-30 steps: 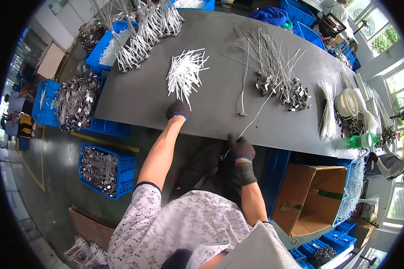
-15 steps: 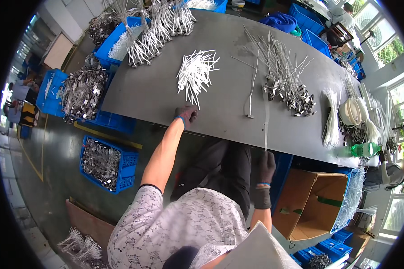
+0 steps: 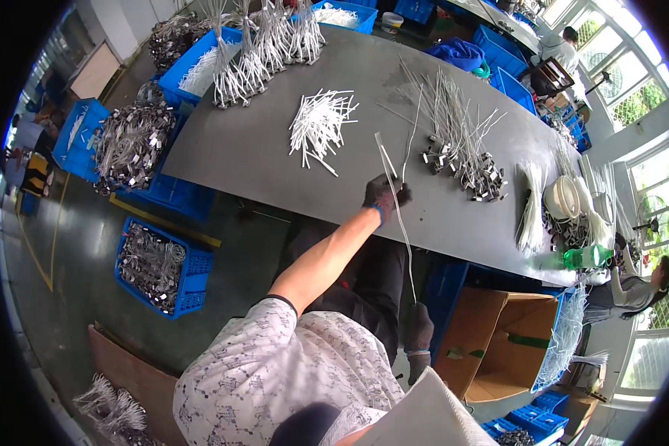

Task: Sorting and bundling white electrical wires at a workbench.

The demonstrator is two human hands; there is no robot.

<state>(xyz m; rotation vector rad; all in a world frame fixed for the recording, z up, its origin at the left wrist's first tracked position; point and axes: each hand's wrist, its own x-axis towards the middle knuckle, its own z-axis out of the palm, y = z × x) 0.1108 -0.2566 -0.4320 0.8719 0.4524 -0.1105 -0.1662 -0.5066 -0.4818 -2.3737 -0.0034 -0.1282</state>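
Note:
My left hand (image 3: 385, 197), in a dark glove, is at the table's near edge. Its fingers are closed around the lower end of a single thin grey wire (image 3: 413, 123), whose tip they hide. A long, thin translucent strip (image 3: 403, 234) passes across this hand, and its free end sticks up beyond the fingers. My right hand (image 3: 418, 328), also gloved, is low beside my leg and closed on the strip's lower end. Farther left lies a pile of short white tubes (image 3: 321, 125). To the right lies a bunch of grey wires with dark metal-like ends (image 3: 468, 169).
Bundles of white-ended wires (image 3: 264, 63) stand at the table's far left. A green bottle (image 3: 583, 258) and a white tub (image 3: 565, 199) are at the right. A cardboard box (image 3: 490, 338) and a blue crate (image 3: 163, 267) flank me. Another person (image 3: 635, 286) is at far right.
My left hand has moved right, from beside the white tubes to the single wire. My right hand has gone lower, drawing the strip down and left across my left hand.

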